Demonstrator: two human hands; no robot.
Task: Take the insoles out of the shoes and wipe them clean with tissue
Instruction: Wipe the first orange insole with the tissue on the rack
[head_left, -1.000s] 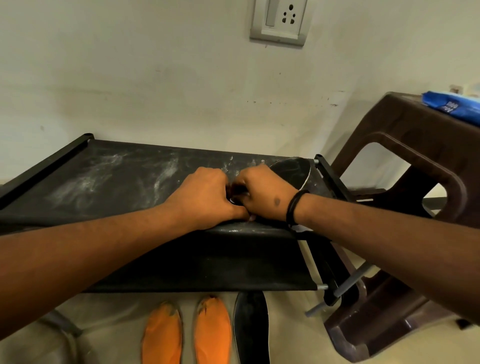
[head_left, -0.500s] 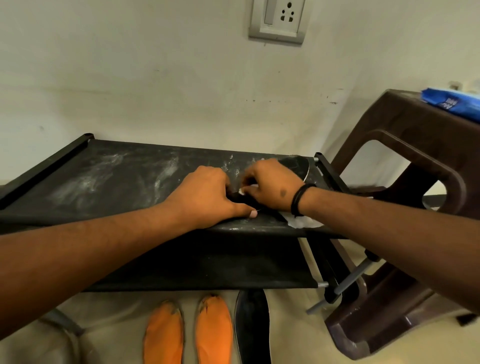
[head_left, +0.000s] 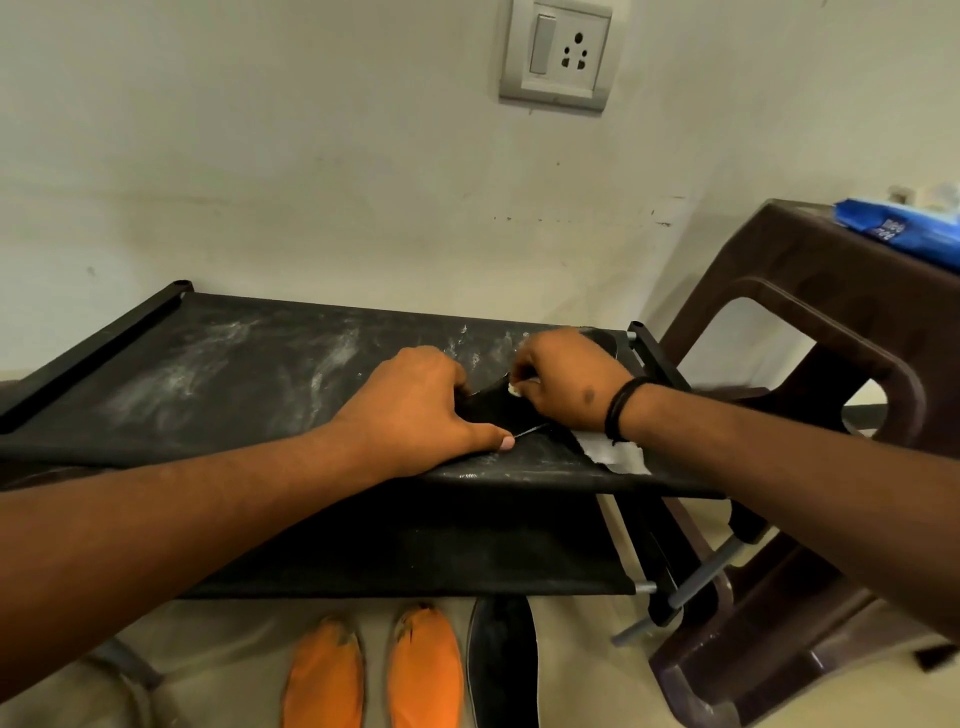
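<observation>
We start with the dusty black rack shelf (head_left: 218, 384) that fills the middle of the view, with a brown plastic stool (head_left: 810, 332) at 3 o'clock carrying a blue tissue packet (head_left: 904, 234). On the floor at 6 o'clock lie 2 orange insoles (head_left: 374, 670) and 1 black insole on the floor (head_left: 501, 660), already out of the shoes.

The black insole being wiped (head_left: 501, 408) lies on the shelf near its 3 o'clock end. Our left hand (head_left: 415, 410) presses it flat, fingers curled over its near part. Our right hand (head_left: 563, 382) has its grip pinched together on a small wad of tissue (head_left: 515, 388), with more white tissue (head_left: 610, 452) showing under the wrist.

We judge the insole light, thin and floppy, so it wants pinning at one end while the tissue strokes along it; the tissue is soft and tears easily.

Compared with 1 second ago, the insole has dropped from a raised, curled pose to lie flatter, and our right hand has slid toward 3 o'clock.
</observation>
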